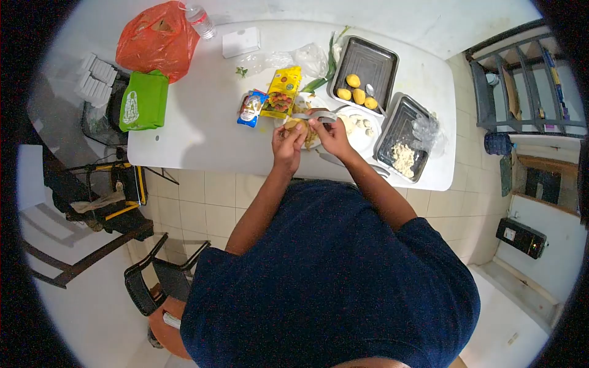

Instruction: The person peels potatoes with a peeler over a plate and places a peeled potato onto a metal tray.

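Note:
Over the table's front part, my left hand (286, 147) is closed around a yellow-brown potato (296, 125). My right hand (332, 136) grips a grey peeler (326, 115) against the potato's upper side; its exact shape is partly hidden by my fingers. Below both hands lies a plate with brownish peelings (311, 140), mostly covered by them. To the right, a white plate (372, 146) carries pale peeled pieces (359, 124). Behind it, a dark baking tray (368, 55) holds several unpeeled potatoes (359, 96) and a spoon (370, 90).
A second tray (385, 138) at right has pale crumbled pieces (403, 159) and a plastic bag (427, 132). Left of my hands lie a yellow packet (282, 91) and blue packet (251, 108). Green leaves (316, 84), a red bag (156, 46), a bottle (200, 22) and a green bag (145, 103) stand farther off.

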### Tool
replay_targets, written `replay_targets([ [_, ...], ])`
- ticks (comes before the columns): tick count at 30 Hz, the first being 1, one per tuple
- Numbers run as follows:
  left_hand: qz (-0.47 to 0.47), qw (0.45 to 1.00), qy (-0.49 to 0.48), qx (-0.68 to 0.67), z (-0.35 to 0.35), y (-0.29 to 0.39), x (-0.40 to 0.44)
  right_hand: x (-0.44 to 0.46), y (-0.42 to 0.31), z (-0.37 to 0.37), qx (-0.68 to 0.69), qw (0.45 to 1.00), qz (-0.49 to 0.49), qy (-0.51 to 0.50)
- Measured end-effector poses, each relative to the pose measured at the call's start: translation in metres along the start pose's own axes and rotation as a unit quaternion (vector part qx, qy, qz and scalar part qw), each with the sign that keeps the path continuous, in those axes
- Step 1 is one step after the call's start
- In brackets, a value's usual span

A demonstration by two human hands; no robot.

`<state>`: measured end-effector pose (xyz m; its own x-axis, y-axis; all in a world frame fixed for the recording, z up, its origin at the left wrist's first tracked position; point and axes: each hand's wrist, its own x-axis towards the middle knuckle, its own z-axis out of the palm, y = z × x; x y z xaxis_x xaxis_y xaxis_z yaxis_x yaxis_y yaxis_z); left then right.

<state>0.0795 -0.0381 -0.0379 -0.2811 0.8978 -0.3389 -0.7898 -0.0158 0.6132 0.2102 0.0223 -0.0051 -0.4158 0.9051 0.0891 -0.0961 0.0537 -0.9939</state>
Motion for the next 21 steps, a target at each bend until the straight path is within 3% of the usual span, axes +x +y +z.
replay_targets([
  [10,-0.018,0.999,0.036,-0.007,0.0,0.001,-0.002,0.004,0.004,0.009,0.011,0.999,-0.041,0.017],
  [13,-0.051,0.997,-0.051,0.027,-0.005,-0.004,-0.003,0.009,0.003,0.004,-0.005,1.0,0.029,0.006],
  [14,-0.043,0.998,-0.039,0.016,-0.006,-0.005,-0.004,0.009,0.006,0.004,-0.002,1.0,0.027,0.012],
  [16,-0.028,0.999,-0.02,-0.005,0.003,-0.002,-0.007,0.01,0.011,0.002,0.002,0.999,0.019,0.026],
  [17,-0.029,0.999,-0.013,-0.022,0.005,-0.001,-0.007,0.011,0.014,0.0,-0.041,0.998,-0.039,0.03],
  [21,-0.028,0.999,-0.006,-0.042,0.003,0.007,-0.007,0.005,0.012,-0.004,0.017,0.999,0.012,0.033],
])
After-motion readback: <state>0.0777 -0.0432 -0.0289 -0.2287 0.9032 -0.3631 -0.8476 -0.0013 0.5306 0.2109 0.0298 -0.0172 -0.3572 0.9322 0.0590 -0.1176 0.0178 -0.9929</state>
